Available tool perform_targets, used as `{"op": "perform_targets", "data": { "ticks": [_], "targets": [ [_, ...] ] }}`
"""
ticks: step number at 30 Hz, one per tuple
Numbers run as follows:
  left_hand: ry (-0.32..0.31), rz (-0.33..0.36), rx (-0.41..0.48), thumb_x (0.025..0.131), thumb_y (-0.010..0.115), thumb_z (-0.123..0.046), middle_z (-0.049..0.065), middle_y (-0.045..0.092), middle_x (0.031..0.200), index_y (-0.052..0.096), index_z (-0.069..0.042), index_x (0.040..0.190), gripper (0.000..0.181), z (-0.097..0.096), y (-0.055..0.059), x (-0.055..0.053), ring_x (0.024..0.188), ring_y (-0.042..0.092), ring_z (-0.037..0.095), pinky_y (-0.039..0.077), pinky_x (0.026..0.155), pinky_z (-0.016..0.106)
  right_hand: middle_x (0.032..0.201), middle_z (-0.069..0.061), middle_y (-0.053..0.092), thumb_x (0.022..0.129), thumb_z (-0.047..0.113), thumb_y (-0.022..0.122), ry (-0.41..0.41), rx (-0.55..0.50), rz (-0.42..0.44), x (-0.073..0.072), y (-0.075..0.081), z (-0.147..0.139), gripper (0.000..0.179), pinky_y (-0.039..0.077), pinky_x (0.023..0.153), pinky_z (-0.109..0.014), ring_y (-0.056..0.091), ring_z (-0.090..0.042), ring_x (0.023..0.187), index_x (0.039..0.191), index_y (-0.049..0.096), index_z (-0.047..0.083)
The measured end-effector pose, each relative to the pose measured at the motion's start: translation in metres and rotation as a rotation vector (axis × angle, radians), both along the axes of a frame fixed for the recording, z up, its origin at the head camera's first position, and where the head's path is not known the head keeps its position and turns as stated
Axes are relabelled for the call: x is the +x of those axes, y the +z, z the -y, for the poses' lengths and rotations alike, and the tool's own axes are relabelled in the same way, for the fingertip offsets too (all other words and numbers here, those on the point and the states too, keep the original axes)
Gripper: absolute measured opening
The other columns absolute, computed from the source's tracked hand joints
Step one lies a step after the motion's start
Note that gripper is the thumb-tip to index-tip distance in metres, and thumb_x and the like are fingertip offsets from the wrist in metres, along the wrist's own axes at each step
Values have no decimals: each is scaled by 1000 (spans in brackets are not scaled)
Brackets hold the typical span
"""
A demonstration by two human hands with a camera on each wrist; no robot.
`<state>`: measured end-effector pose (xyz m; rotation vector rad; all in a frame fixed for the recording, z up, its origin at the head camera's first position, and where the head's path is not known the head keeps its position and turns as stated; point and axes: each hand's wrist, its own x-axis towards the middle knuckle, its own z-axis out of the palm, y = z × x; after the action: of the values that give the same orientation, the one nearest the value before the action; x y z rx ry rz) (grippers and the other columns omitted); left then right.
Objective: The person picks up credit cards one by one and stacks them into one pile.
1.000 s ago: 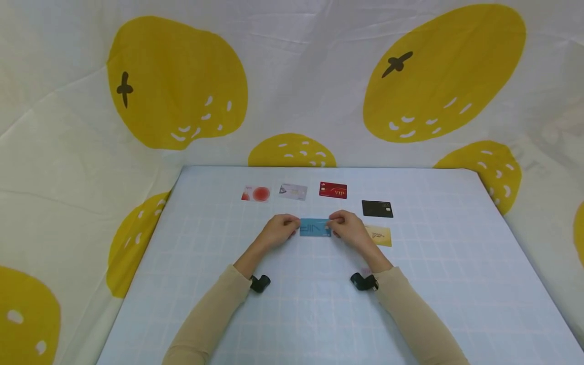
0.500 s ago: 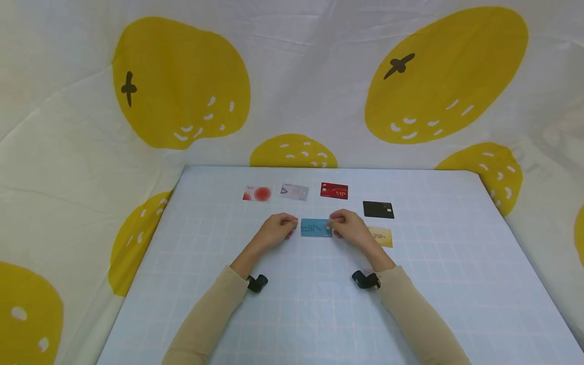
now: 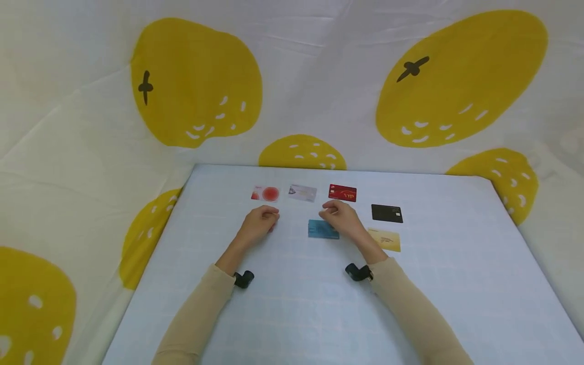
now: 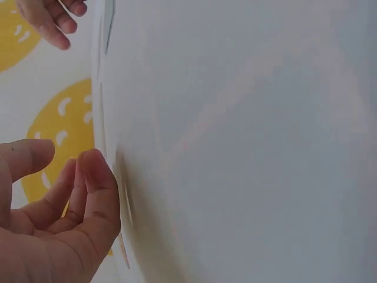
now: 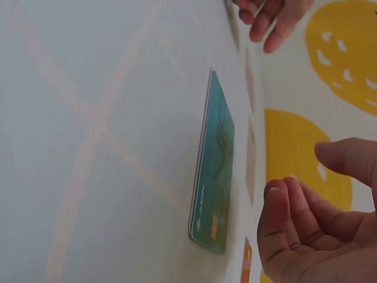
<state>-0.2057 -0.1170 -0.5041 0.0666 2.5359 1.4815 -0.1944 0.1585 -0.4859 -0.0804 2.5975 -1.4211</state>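
A blue card (image 3: 321, 229) lies flat on the table, its right end partly behind my right hand (image 3: 342, 219) in the head view. Seen from the right wrist, the blue card (image 5: 215, 171) shows layered lines along its edge. The right hand, its thumb apart from its bent fingers, holds nothing and hovers between the blue card and a red VIP card (image 3: 342, 192). My left hand (image 3: 259, 221) is also without a thing in it, just in front of a white card with a red circle (image 3: 265, 193). The left wrist view shows its thumb and loosely bent fingers apart.
Between the red-circle card and the red card lies a silvery card (image 3: 302, 193). To the right are a black card (image 3: 387, 213) and, below it, a gold card (image 3: 388, 240) close to the right wrist. A white cloth with yellow fruit shapes (image 3: 196, 81) hangs behind the table.
Both hands have let go of the blue card. The left hand has moved away to the left, and the right hand has risen slightly off the card's right end. The head view has shifted a little.
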Motion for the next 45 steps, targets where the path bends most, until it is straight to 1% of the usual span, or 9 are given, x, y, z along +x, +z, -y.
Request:
{"op": "perform_targets", "data": {
  "ticks": [2, 8, 15, 21, 27, 34, 38, 41, 45],
  "targets": [
    [21, -18, -5, 97, 64, -25, 6, 68, 92, 69, -8, 117, 27, 9, 1, -3, 79, 63, 21, 52, 76, 35, 109, -9, 65, 98, 29, 66, 4, 0, -16, -4, -1, 7, 39, 53, 87, -38, 61, -27, 102, 127, 61, 4],
    [83, -54, -45, 96, 64, -26, 9, 67, 107, 68, -8, 119, 29, 34, 6, -16, 99, 63, 24, 50, 91, 40, 104, -11, 65, 97, 23, 66, 21, -34, -62, -18, 0, 30, 38, 53, 83, -38, 62, -28, 97, 126, 61, 0],
    [119, -104, -95, 97, 62, -23, 12, 67, 108, 67, -5, 120, 30, 54, 11, -35, 101, 62, 29, 49, 91, 43, 107, -11, 64, 98, 23, 66, 46, -64, -78, -36, -5, 57, 40, 53, 83, -36, 61, -27, 99, 130, 56, 0],
    [104, -141, -118, 98, 61, -18, 17, 66, 112, 64, -1, 122, 30, 61, 12, -50, 107, 61, 33, 49, 93, 45, 109, -12, 63, 99, 20, 65, 42, -105, -106, -48, -8, 76, 40, 53, 84, -36, 60, -27, 99, 132, 54, 1],
    [90, -106, -125, 99, 62, -19, 17, 64, 118, 61, -2, 128, 34, 65, 12, -64, 111, 58, 33, 48, 97, 45, 105, -15, 65, 97, 16, 67, 7, -130, -151, -62, -10, 95, 39, 53, 81, -36, 61, -28, 91, 129, 54, -2],
    [36, -45, -132, 96, 67, -24, 20, 59, 129, 56, -4, 135, 45, 69, 6, -80, 120, 53, 35, 41, 103, 49, 98, -13, 64, 97, 16, 66, -39, -157, -74, -76, -19, 117, 44, 54, 76, -33, 61, -25, 80, 135, 49, 3],
    [4, 13, -162, 95, 70, -29, 21, 58, 129, 50, -8, 142, 55, 72, 2, -88, 118, 53, 36, 39, 105, 50, 93, -12, 64, 96, 16, 65, -53, -109, -52, -80, -25, 126, 48, 52, 75, -32, 59, -23, 76, 138, 47, 2],
    [-21, 24, -210, 94, 70, -32, 23, 59, 127, 45, -11, 147, 62, 72, 1, -91, 116, 54, 36, 39, 104, 50, 91, -12, 64, 96, 16, 66, -68, -64, -59, -81, -28, 130, 49, 51, 76, -33, 58, -23, 76, 138, 47, 1],
    [-66, 20, -289, 96, 64, -32, 23, 57, 124, 42, -12, 148, 60, 68, 5, -90, 115, 54, 36, 40, 101, 51, 91, -14, 64, 94, 14, 67, -80, -26, -55, -83, -30, 133, 50, 51, 78, -37, 57, -25, 78, 137, 46, -1]
  ]
}}
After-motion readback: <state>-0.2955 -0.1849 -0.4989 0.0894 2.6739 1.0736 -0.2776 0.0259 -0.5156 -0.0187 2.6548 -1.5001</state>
